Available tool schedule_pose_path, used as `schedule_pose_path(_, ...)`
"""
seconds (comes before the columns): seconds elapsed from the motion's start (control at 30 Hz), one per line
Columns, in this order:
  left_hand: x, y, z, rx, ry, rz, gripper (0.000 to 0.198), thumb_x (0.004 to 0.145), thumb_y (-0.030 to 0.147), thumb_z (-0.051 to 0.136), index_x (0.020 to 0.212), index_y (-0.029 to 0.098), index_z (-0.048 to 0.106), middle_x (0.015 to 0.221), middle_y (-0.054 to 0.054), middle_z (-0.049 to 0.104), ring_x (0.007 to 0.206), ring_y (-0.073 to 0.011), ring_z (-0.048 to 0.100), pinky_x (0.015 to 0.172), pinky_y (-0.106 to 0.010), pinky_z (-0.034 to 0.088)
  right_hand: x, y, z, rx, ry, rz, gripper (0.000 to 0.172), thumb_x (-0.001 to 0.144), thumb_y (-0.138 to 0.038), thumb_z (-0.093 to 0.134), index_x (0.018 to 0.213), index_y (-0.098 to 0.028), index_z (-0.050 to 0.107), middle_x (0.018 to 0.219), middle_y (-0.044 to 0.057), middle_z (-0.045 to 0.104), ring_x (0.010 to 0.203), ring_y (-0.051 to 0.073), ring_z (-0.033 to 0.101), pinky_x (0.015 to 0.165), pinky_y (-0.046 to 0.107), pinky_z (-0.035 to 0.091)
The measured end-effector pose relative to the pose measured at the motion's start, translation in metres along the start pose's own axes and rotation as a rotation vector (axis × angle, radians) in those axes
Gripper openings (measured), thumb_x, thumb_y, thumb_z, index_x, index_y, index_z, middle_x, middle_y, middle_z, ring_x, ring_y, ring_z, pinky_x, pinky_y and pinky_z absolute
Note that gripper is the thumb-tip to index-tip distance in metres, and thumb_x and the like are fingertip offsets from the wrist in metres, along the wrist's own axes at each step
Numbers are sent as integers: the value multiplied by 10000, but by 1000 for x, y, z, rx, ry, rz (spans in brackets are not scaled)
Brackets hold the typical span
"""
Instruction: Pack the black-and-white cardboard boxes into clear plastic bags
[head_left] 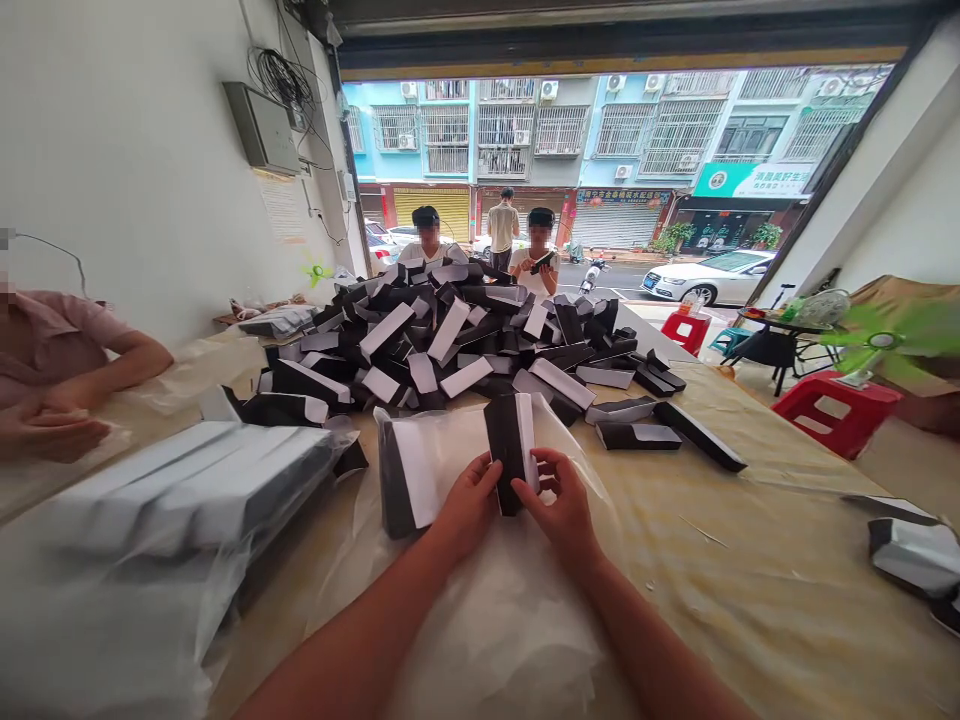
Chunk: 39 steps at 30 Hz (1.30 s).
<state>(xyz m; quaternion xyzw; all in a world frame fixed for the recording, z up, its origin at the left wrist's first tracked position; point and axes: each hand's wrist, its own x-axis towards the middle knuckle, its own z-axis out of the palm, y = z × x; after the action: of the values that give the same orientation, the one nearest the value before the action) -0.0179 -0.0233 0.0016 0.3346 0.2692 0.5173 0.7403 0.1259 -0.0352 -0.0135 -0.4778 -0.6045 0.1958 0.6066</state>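
Observation:
Between my two hands stands a long, narrow black-and-white paper box (508, 455), held upright over a clear plastic bag. My left hand (474, 500) grips its left edge, thumb on the black face. On its right side, the fingers and thumb of my right hand (559, 500) pinch the white edge. Inside the bag (465, 450), to the left, another black-and-white box (409, 475) lies against the plastic. Just beyond my hands rises a large heap of similar boxes (465, 375).
A plastic-wrapped stack of boxes (202, 480) lies at the left, near a co-worker's hands (56, 425). Loose boxes (911, 550) sit at the right table edge. Two people sit behind the heap. Red stools (836, 405) and a green-bladed fan (885, 340) stand at the right.

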Motion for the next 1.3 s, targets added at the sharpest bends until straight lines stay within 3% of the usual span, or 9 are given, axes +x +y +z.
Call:
schedule_pose_path(0.6, -1, 1, 2, -13, -21, 34, 459, 734, 395, 821, 1109, 185, 661, 1044, -79, 746, 939, -233, 703, 884, -368, 525, 0, -6, 1, 5, 2, 5, 373, 761, -380, 730, 1071, -226, 593, 1008, 71, 652, 743, 173, 617, 463, 253, 504)
schedule_pose_path(0.8, 0, 0, -1, -2, -3, 22, 434, 770, 390, 793, 1131, 191, 657, 1089, -86, 733, 964, -234, 692, 852, -350, 523, -1, -7, -1, 2, -30, 2, 380, 796, -403, 700, 1109, -220, 589, 994, 77, 657, 712, 164, 606, 461, 252, 505)
schedule_pose_path(0.97, 1, -1, -2, -48, 60, 33, 414, 774, 384, 796, 1112, 192, 653, 1096, -85, 723, 1025, -241, 675, 937, -389, 513, -2, -9, -4, 10, -110, -34, 378, 859, -361, 624, 1205, -217, 579, 952, 59, 635, 696, 151, 605, 494, 256, 524)
schedule_pose_path(1.3, 2, -1, -1, -68, 98, 51, 387, 742, 386, 824, 1028, 179, 667, 1053, -75, 715, 1018, -235, 663, 958, -386, 499, -3, -6, -2, 7, -88, -35, 397, 836, -364, 654, 1204, -225, 603, 863, 19, 605, 628, 133, 585, 520, 273, 552)
